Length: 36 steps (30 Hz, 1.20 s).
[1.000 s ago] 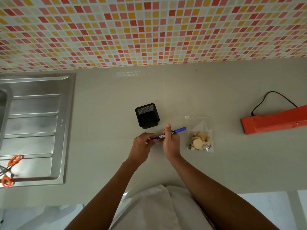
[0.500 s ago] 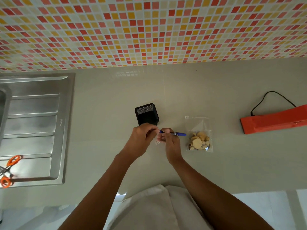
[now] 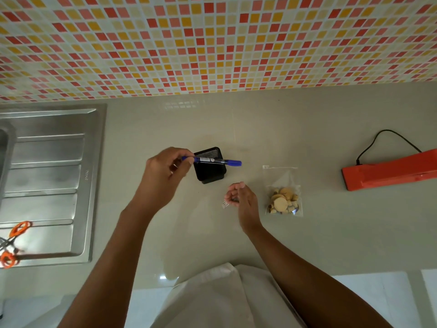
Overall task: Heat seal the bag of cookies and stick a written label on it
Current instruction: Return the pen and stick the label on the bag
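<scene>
A clear bag of cookies (image 3: 282, 196) lies flat on the beige counter (image 3: 307, 233), right of centre. My left hand (image 3: 169, 170) holds a blue pen (image 3: 212, 160) level above a black mesh pen holder (image 3: 209, 165). My right hand (image 3: 238, 196) is just left of the bag, fingers curled, with a small white label (image 3: 225, 204) at its fingertips; whether the label is pinched or lying on the counter is unclear. An orange heat sealer (image 3: 387, 172) with a black cord (image 3: 383, 140) sits at the far right.
A steel sink drainboard (image 3: 49, 183) fills the left side, with orange-handled scissors (image 3: 11, 242) on its near corner. A mosaic tile wall (image 3: 212, 43) rises behind the counter. The counter's front edge is near my body.
The pen passed from my right hand to my left, which carried it up and left over the black holder. My right hand stayed by the label.
</scene>
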Tool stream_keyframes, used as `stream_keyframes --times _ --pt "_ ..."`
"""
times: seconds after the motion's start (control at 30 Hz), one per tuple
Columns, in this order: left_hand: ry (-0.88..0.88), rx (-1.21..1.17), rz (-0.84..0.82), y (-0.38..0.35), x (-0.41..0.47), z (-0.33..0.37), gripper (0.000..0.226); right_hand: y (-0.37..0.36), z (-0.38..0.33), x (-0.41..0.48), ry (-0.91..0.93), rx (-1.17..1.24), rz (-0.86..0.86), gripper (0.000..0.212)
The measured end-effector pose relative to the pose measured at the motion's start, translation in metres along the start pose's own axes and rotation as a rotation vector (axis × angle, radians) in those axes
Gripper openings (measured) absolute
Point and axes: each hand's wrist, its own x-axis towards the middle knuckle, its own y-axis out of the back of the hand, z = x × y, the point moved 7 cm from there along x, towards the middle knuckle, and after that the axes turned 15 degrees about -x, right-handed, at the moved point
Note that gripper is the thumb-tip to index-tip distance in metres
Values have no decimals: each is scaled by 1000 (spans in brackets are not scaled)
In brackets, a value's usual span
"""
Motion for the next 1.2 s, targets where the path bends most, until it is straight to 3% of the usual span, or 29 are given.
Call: stream_keyframes --times 0.33,0.73,1.07,1.2 --pt "17 255 -49 20 15 -21 8 0 4 0 -27 3 16 52" --pt "96 289 -163 -25 14 -70 8 1 0 1 -23 17 10 49" --pt "157 287 -153 -37 9 -77 14 0 -1 2 -9 39 8 52" --pt "171 285 -107 -33 7 -75 26 1 0 2 -7 47 3 53"
